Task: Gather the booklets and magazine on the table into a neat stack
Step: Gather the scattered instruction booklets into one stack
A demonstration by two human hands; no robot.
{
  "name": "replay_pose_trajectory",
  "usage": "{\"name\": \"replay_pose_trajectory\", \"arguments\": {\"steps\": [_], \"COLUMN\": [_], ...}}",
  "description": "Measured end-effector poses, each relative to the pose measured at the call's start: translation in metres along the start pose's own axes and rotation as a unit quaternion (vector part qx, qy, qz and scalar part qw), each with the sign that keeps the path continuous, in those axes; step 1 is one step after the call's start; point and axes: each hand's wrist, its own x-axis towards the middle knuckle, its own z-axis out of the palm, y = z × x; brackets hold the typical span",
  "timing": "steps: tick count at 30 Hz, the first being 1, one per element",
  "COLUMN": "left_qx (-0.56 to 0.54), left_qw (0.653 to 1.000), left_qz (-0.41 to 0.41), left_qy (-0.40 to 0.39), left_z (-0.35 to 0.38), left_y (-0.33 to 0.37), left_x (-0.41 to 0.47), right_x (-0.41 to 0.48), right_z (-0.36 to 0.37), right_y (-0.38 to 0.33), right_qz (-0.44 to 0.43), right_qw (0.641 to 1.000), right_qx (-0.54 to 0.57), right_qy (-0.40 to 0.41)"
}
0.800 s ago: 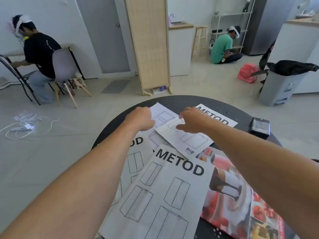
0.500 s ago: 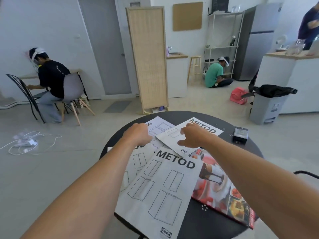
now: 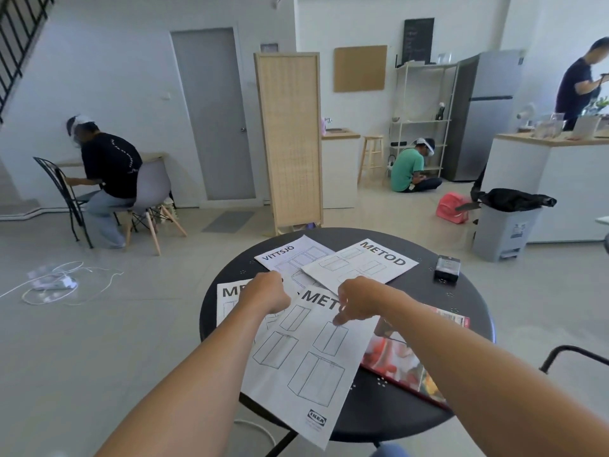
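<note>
Several white booklets lie fanned out on the round black table (image 3: 461,324). A VITTSJÖ booklet (image 3: 283,255) and a METOD booklet (image 3: 365,267) are at the far side. Another METOD booklet (image 3: 229,306) peeks out at the left. A large METOD booklet (image 3: 306,367) lies nearest, hanging over the front edge. A red magazine (image 3: 405,367) lies under its right side. My left hand (image 3: 268,291) is curled over the booklets' middle, with its fingertips hidden. My right hand (image 3: 359,301) points its fingers down onto the nearest booklet's top.
A small black box (image 3: 446,273) sits at the table's far right. A dark chair frame (image 3: 573,356) stands at the right. A grey bin (image 3: 504,232), a wooden screen (image 3: 290,140) and three people are farther back. White cable (image 3: 59,285) lies on the floor.
Both hands have drawn back toward me from the far booklets to the top of the nearest METOD booklet. The view has lifted and now shows more of the room.
</note>
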Motion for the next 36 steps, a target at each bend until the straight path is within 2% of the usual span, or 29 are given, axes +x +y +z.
{"name": "replay_pose_trajectory", "arguments": {"steps": [8,21,28,32,36], "left_qx": [0.012,-0.077,-0.133,-0.215,-0.292], "left_qw": [0.999,0.992,0.987,0.976,0.955], "left_qz": [-0.044,-0.093,-0.064,-0.021,-0.039], "left_qy": [-0.024,-0.045,-0.063,-0.022,0.047], "left_z": [0.028,0.045,0.045,0.043,0.034], "left_y": [-0.01,-0.011,-0.014,-0.024,-0.043], "left_x": [0.006,0.012,0.011,0.008,0.011], "right_x": [0.0,0.013,0.013,0.013,0.017], "right_z": [0.018,0.027,0.029,0.03,0.033], "right_y": [-0.005,0.004,0.004,0.004,0.002], "right_qz": [-0.002,-0.018,-0.019,-0.02,0.003], "right_qw": [0.999,0.999,0.999,0.999,0.997], "right_qx": [-0.017,0.026,0.03,0.034,0.078], "right_qy": [-0.041,-0.022,-0.021,-0.017,0.023]}}
